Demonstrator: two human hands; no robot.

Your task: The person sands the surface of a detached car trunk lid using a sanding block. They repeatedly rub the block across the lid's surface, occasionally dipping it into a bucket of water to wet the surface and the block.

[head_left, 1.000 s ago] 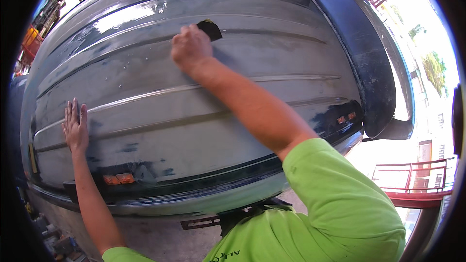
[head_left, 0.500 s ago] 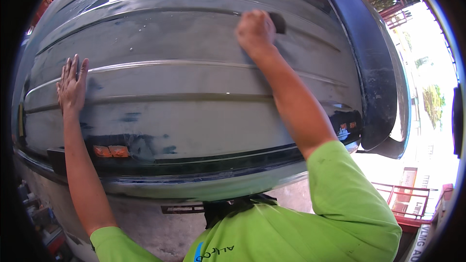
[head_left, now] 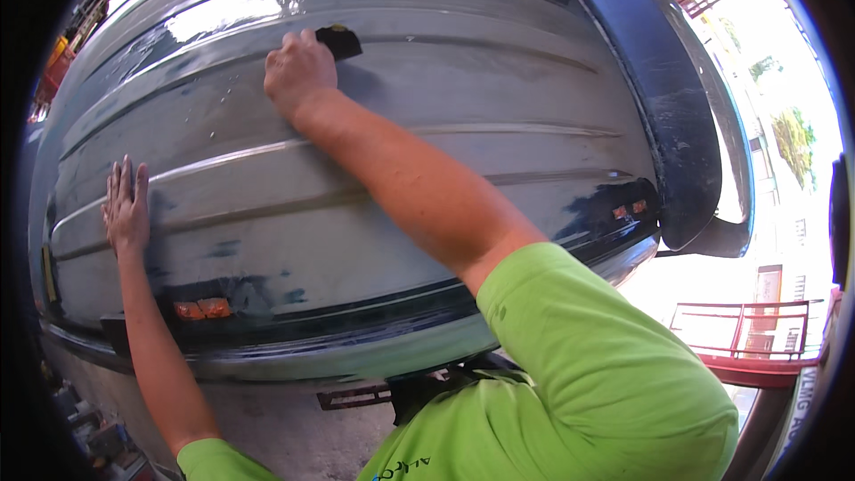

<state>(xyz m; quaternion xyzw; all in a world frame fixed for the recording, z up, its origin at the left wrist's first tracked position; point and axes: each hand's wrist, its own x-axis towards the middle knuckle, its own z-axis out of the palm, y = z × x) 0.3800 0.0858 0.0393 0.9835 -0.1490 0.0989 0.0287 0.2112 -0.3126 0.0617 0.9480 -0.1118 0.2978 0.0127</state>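
My right hand (head_left: 301, 71) is closed around a piece of black sandpaper (head_left: 344, 43) and presses it on the ribbed grey roof (head_left: 499, 80) of a vehicle, near the middle of its far half. A corner of the sheet sticks out to the right of my fingers. The roof looks dull and scuffed, with dark glossy patches at its edges. My left hand (head_left: 127, 214) lies flat on the roof's left side, fingers stretched out and nothing in them.
A dark curved panel (head_left: 663, 98) borders the roof on the right. Orange patches (head_left: 202, 308) mark the near edge. A red metal railing (head_left: 744, 330) stands at the lower right, and assorted items (head_left: 107, 439) sit on the lower left.
My right hand has swept left across the roof with the sandpaper. The left hand stays flat in nearly the same place, while the view has shifted somewhat.
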